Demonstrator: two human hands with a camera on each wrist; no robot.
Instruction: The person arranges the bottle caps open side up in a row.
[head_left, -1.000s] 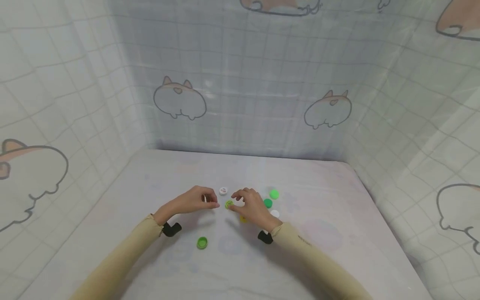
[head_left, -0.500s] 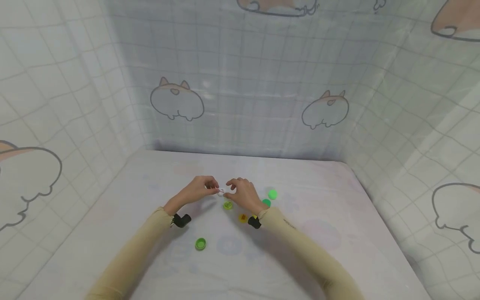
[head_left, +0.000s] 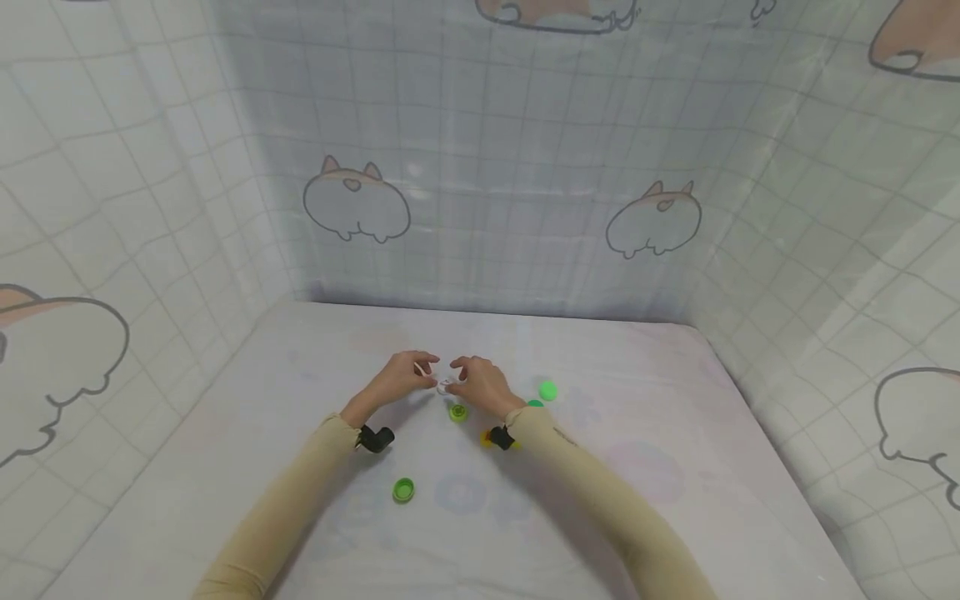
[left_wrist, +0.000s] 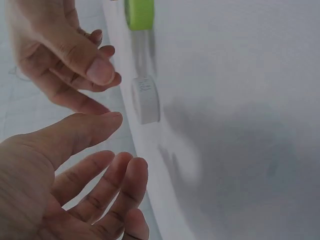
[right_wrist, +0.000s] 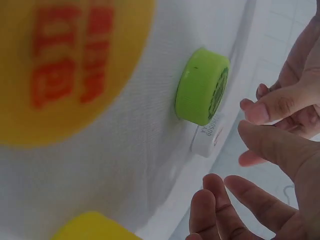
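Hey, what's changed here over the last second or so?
The left hand and right hand moved forward, from around the lime-green cap to the printed white cap. The left hand then spread wider; neither hand holds anything now. Those two caps and the upturned green cap stayed put.

This place is looking like a small booth more than an ordinary room, because pale curtain-like material (head_left: 510,275) with a grid pattern and cartoon animals (head_left: 358,208) is hanging on 3 sides: at the back, at the left and at the right. Between these 3 sides, a broad table (head_left: 750,500) is standing under a white cloth (head_left: 450,542) with faint coloured prints (head_left: 652,468). Whether a home or a lab is lying behind, the views are not showing.
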